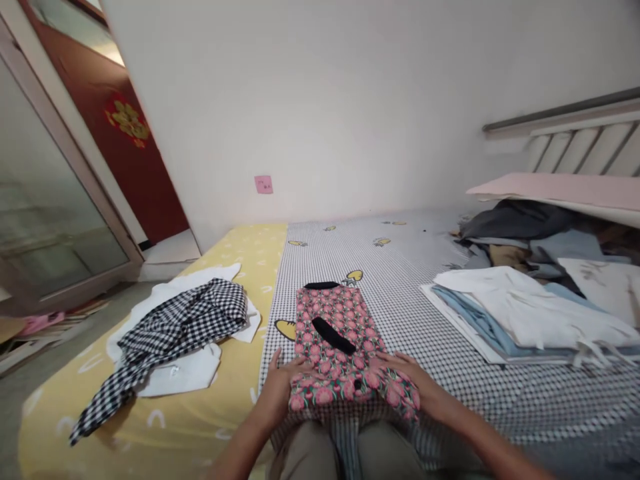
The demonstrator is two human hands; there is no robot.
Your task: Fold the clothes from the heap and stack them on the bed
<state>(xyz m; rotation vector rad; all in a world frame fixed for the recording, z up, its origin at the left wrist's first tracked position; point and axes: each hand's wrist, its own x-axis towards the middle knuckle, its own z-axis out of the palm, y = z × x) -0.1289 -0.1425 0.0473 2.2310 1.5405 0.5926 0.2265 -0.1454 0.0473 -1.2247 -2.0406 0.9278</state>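
Observation:
A pink floral garment (330,317) with black trim lies partly folded on the checked side of the bed, in front of my knees. One black-trimmed end lies slantwise across its middle. My left hand (287,377) rests on its lower left edge, thumb apart and fingers stretched over the cloth. At the lower right, my right hand (405,373) lies on the garment with fingers extended, beside a loose flap of the same cloth. The undersides of both hands are hidden.
To the left, a black-and-white checked garment (190,327) lies over white clothes (183,373) on a yellow sheet (165,427). Folded white and blue clothes (525,307) sit to the right, before a heap of dark clothes (520,223). A wall (350,133) stands behind the bed.

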